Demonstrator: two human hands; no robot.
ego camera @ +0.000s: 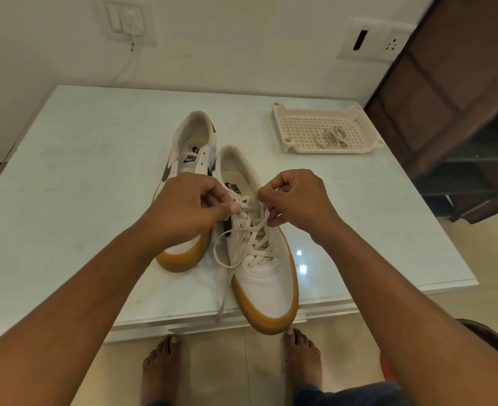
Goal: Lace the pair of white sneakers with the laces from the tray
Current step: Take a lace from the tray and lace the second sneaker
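Surface front edge: laced sneaker, toe overhanging, with the unlaced sneaker just beside it on the left. Tray at the far right corner holds the spare lace. Left grip and right grip each pinch the working lace. It's floppy and light, so I'd hold it near the tips.

Room setting. A plain off-white wall runs behind a low table with a glossy, pale green glass top. Upper left on the wall, a white switch plate holds a plug, and a white cable hangs down from it. Upper right, a second white plate shows a dark slot and a pin socket. Dark brown wooden panelling stands at the right edge, above a dark shelf rack. The floor is cream tile. Bright spots of reflected light lie on the table top.
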